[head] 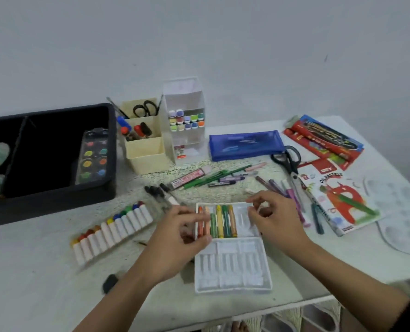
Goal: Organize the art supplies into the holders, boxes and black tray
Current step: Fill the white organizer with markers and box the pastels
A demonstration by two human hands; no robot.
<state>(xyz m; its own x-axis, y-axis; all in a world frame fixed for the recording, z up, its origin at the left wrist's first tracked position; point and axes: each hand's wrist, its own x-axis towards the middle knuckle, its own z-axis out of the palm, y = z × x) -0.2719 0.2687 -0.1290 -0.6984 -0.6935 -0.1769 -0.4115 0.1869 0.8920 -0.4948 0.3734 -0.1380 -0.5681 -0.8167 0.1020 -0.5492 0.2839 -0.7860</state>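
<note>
Centrally, left hand (180,236), right hand (272,220) over crayon tray (232,268); near table (43,279) edge

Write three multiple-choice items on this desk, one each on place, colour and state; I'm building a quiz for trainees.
1. Where is the watercolour palette? A on the floor; B on a chair; C in the black tray.
2. The zip pouch is: A red; B blue; C yellow.
3. The white pastel tray's near row is: A empty; B full; C half filled.
Answers: C, it lies inside the tray's walls; B, plainly blue; A, only bare slots show.
</note>
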